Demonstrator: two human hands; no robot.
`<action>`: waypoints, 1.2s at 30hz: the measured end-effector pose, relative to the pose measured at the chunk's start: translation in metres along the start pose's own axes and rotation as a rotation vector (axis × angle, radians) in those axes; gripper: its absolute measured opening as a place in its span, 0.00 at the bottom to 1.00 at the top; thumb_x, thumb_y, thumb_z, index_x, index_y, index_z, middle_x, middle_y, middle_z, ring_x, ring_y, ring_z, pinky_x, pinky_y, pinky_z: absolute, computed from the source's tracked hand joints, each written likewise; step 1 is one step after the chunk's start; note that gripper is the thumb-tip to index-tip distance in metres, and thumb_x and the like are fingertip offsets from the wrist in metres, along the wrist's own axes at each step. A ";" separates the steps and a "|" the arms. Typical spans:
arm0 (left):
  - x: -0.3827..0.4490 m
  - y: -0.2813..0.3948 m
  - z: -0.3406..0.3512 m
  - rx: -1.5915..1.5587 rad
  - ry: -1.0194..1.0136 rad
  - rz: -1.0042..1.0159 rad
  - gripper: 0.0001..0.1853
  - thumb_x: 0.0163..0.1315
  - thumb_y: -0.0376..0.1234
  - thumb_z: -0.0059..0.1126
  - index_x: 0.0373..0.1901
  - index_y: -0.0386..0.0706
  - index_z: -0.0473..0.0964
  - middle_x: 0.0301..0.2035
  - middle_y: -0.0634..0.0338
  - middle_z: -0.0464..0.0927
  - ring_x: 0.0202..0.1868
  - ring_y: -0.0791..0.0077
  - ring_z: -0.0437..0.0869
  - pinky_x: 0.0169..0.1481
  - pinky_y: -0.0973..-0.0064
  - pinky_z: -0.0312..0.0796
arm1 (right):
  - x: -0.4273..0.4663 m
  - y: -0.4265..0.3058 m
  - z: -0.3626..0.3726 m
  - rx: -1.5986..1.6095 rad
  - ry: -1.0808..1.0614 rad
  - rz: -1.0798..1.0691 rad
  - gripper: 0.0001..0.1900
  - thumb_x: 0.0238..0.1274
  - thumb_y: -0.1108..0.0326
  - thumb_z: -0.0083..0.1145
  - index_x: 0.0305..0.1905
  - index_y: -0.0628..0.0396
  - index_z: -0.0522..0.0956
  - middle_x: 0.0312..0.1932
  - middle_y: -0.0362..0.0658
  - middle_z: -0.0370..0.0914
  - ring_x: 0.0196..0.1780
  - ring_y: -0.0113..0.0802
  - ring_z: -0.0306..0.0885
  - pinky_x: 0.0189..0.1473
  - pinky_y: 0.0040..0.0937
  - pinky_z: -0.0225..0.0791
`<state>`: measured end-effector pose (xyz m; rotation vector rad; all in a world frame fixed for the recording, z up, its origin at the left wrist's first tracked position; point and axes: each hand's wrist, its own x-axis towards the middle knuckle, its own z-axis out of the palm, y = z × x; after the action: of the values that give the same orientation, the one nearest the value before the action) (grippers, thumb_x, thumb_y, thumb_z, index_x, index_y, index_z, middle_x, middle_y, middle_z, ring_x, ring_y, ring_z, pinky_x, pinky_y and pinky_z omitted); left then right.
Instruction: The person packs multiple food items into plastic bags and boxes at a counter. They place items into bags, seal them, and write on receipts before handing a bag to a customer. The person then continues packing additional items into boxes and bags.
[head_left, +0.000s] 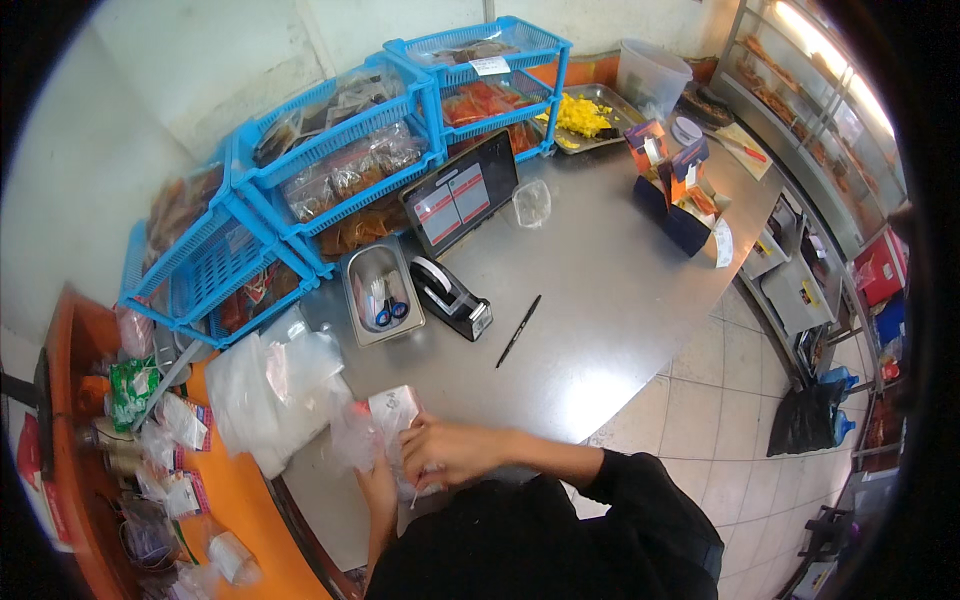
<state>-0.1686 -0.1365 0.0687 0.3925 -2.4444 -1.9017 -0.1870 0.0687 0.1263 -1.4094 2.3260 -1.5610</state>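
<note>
Close to my body, a white package (395, 409) with dark marks on top lies on the steel table. Clear plastic film (352, 436), which looks like a bag, bunches at its left side. My left hand (379, 484) grips that film at the package's near left. Across the package's right side reaches my right hand (441, 452), fingers curled down at the wrapping. A thin pale end sticks out below those fingers; what it is I cannot tell. Left of the package lies a stack of clear plastic bags (274, 390).
On the steel table (592, 300) are a black pen (518, 331), a tape dispenser (452, 298), a metal tray with scissors (382, 291), a tablet (461, 196) and an open carton (675, 206). Blue basket racks (337, 135) line the wall. Packets crowd the orange ledge (232, 495).
</note>
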 end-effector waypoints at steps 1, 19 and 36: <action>0.002 0.002 0.001 0.003 -0.041 -0.086 0.20 0.69 0.34 0.58 0.57 0.28 0.75 0.54 0.45 0.81 0.55 0.56 0.80 0.61 0.59 0.67 | -0.001 -0.003 0.024 -0.083 0.049 -0.075 0.08 0.49 0.67 0.70 0.32 0.52 0.80 0.28 0.36 0.75 0.41 0.38 0.75 0.50 0.38 0.63; -0.006 0.003 -0.011 0.266 -0.052 0.357 0.19 0.54 0.31 0.72 0.48 0.33 0.80 0.36 0.48 0.85 0.42 0.58 0.88 0.46 0.66 0.76 | -0.011 0.018 0.081 -0.169 0.431 0.454 0.12 0.43 0.76 0.68 0.35 0.56 0.78 0.32 0.46 0.77 0.41 0.44 0.74 0.45 0.38 0.67; -0.005 0.008 -0.010 -0.255 -0.261 0.079 0.15 0.65 0.34 0.68 0.48 0.36 0.79 0.41 0.58 0.84 0.44 0.74 0.83 0.51 0.73 0.75 | -0.015 0.029 0.080 0.953 0.733 0.645 0.23 0.58 0.80 0.69 0.51 0.62 0.64 0.33 0.51 0.85 0.39 0.31 0.85 0.45 0.26 0.77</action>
<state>-0.1633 -0.1427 0.0799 0.0409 -2.2694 -2.3201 -0.1606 0.0227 0.0577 0.1253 1.4555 -2.5593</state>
